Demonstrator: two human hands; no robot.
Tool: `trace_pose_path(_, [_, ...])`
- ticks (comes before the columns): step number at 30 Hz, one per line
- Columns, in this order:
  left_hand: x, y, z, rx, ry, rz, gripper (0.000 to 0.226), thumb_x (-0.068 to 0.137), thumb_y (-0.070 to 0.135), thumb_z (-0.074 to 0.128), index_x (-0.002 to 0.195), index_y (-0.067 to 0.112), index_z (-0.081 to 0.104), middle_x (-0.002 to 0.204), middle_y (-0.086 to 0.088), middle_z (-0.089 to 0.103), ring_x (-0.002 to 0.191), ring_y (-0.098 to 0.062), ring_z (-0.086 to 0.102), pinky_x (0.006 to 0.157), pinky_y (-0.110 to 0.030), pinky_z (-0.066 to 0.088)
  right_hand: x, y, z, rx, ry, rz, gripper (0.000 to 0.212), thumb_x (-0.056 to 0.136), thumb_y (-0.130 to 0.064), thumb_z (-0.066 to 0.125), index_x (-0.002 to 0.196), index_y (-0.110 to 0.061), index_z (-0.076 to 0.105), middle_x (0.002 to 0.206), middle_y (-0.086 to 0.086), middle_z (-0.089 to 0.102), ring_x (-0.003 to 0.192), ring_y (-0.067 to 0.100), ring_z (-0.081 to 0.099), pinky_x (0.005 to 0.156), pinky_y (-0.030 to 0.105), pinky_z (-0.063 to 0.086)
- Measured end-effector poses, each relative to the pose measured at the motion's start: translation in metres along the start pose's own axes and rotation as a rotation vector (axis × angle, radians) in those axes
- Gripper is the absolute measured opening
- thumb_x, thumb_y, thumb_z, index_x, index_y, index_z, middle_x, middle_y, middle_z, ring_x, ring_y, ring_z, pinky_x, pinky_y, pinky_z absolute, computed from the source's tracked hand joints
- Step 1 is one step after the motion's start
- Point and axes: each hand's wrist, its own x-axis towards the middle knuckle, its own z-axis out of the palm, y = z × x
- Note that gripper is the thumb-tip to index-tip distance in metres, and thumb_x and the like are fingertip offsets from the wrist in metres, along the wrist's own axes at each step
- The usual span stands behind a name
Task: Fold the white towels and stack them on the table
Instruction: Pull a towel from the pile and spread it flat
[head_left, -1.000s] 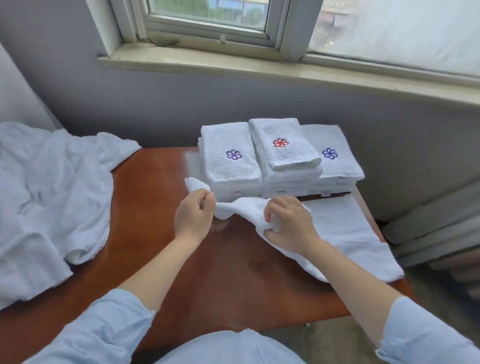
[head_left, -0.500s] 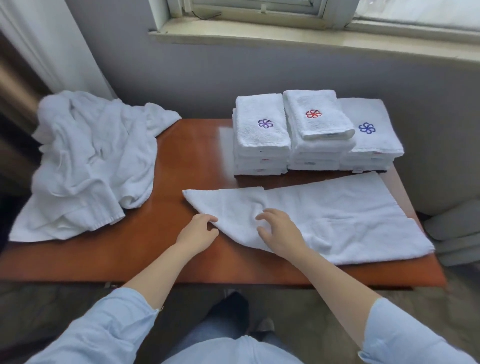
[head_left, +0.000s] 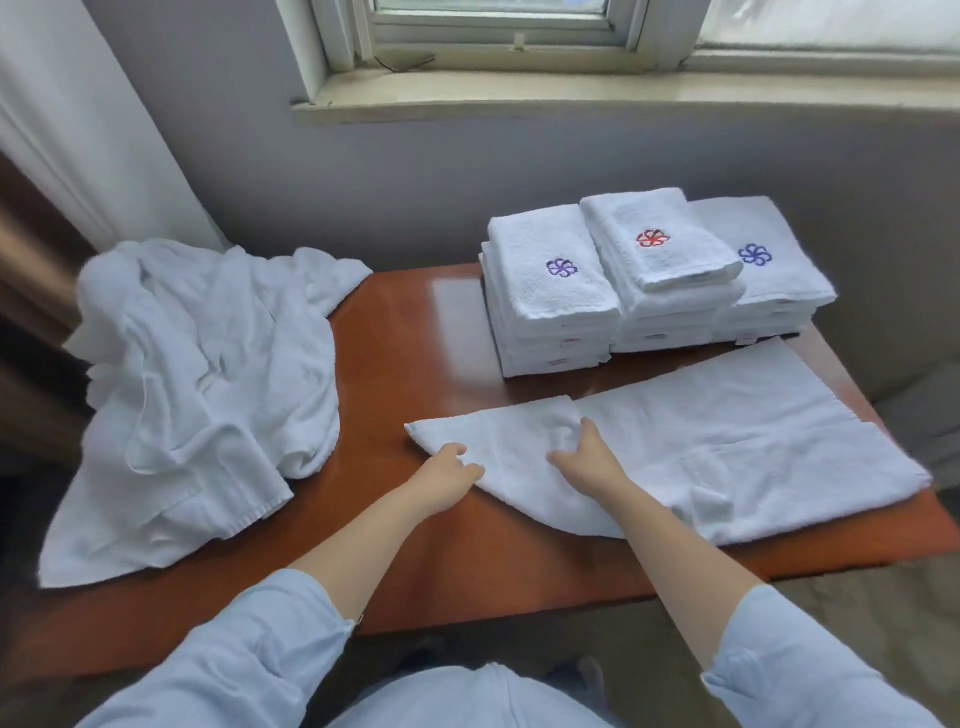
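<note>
Towel (head_left: 727, 447) spread flat just in front of the folded stacks (head_left: 649, 280); my left hand (head_left: 451, 475) rests relaxed on its pointed corner, right hand (head_left: 589, 465) splayed flat mid-cloth, smoothing, I'd guess, before folding. Unfolded pile (head_left: 197, 395) well left of stacks.

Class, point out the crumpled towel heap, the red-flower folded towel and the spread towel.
crumpled towel heap (head_left: 208, 395), head view, rumpled middle.
red-flower folded towel (head_left: 672, 264), head view, top face below the flower.
spread towel (head_left: 727, 441), head view, flat middle.

Matt terry-cloth towel (head_left: 727, 441) lies on the glossy, smooth wooden table (head_left: 415, 353).
</note>
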Motion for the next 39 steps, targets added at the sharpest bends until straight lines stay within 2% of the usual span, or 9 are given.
trace_pose_path(3, [0.012,-0.004,-0.018,-0.016,-0.072,0.003,0.066,0.098,0.047,0.044,0.155,0.022,0.022,0.152,-0.006,0.04,0.132,-0.021,0.044,0.107,-0.028,0.031,-0.002,-0.018,0.018,0.15,0.143,0.04,0.064,0.09,-0.024,0.057,0.148,-0.01,0.034,0.127,0.007,0.055,0.102,0.017,0.059,0.079,0.028,0.043])
trace_pose_path(5, [0.021,-0.006,-0.028,-0.117,-0.083,-0.013,0.063,0.098,0.053,0.039,0.153,0.025,0.026,0.141,-0.005,0.051,0.127,-0.021,0.051,0.112,-0.039,0.036,-0.011,-0.031,0.026,0.153,0.202,-0.058,0.033,0.081,-0.022,0.058,0.112,-0.012,0.062,0.082,-0.005,0.056,0.067,0.007,0.051,0.062,0.026,0.038])
trace_pose_path(7, [0.026,-0.005,-0.037,-0.278,-0.101,-0.032,0.054,0.098,0.059,0.033,0.14,0.025,0.038,0.12,0.0,0.06,0.109,-0.016,0.06,0.105,-0.043,0.046,-0.027,-0.038,0.034,0.093,0.194,-0.145,0.009,0.069,-0.022,0.058,0.078,-0.025,0.059,0.061,-0.014,0.043,0.055,0.006,0.039,0.056,0.025,0.032])
trace_pose_path(12, [0.039,-0.001,-0.062,-0.376,-0.213,-0.057,0.066,0.097,0.066,0.033,0.137,0.014,0.045,0.126,-0.012,0.064,0.105,-0.026,0.067,0.092,-0.042,0.055,-0.071,-0.036,0.059,-0.183,-0.034,-0.152,0.038,0.073,-0.022,0.064,0.109,-0.034,0.067,0.091,-0.019,0.055,0.09,0.007,0.056,0.074,0.017,0.043])
trace_pose_path(17, [0.038,-0.009,-0.06,-0.046,-0.147,0.079,0.084,0.092,0.02,0.063,0.157,0.027,0.012,0.158,-0.015,0.023,0.139,-0.032,0.035,0.08,-0.038,0.056,-0.093,-0.026,0.081,-0.315,-0.047,-0.155,0.031,0.076,-0.017,0.061,0.101,-0.031,0.073,0.094,-0.017,0.059,0.092,0.006,0.054,0.074,0.01,0.039])
trace_pose_path(22, [0.026,-0.009,-0.063,0.09,0.127,0.444,0.038,0.09,0.021,0.05,0.126,0.031,0.056,0.129,0.005,0.06,0.108,-0.017,0.056,0.077,-0.028,0.041,-0.102,-0.032,0.09,-0.014,0.116,-0.145,0.019,0.08,-0.013,0.061,0.081,-0.033,0.063,0.092,-0.014,0.058,0.092,0.01,0.058,0.089,0.027,0.051])
trace_pose_path(26, [0.014,-0.013,-0.087,0.087,0.289,0.593,0.023,0.087,0.023,0.05,0.102,0.036,0.062,0.106,0.019,0.062,0.097,-0.009,0.058,0.075,-0.029,0.042,-0.104,-0.046,0.099,0.153,0.129,-0.2,0.019,0.078,-0.007,0.062,0.079,-0.027,0.064,0.088,-0.011,0.058,0.08,0.003,0.055,0.079,0.023,0.047])
trace_pose_path(34, [0.014,-0.08,-0.1,0.339,0.313,0.259,0.039,0.088,0.027,0.059,0.126,0.026,0.054,0.132,-0.002,0.036,0.108,-0.021,0.053,0.084,-0.032,0.041,-0.106,-0.047,0.117,-0.004,0.021,-0.208,0.036,0.081,-0.014,0.049,0.097,-0.039,0.069,0.112,-0.023,0.064,0.112,-0.006,0.053,0.094,0.02,0.046])
trace_pose_path(39, [0.004,-0.1,-0.083,0.315,0.173,0.229,0.043,0.09,0.034,0.059,0.13,0.023,0.05,0.128,-0.004,0.05,0.108,-0.02,0.055,0.088,-0.034,0.048,-0.103,-0.03,0.115,-0.169,0.086,-0.204,0.024,0.09,-0.019,0.051,0.098,-0.037,0.065,0.113,-0.021,0.058,0.114,0.0,0.051,0.094,0.026,0.046])
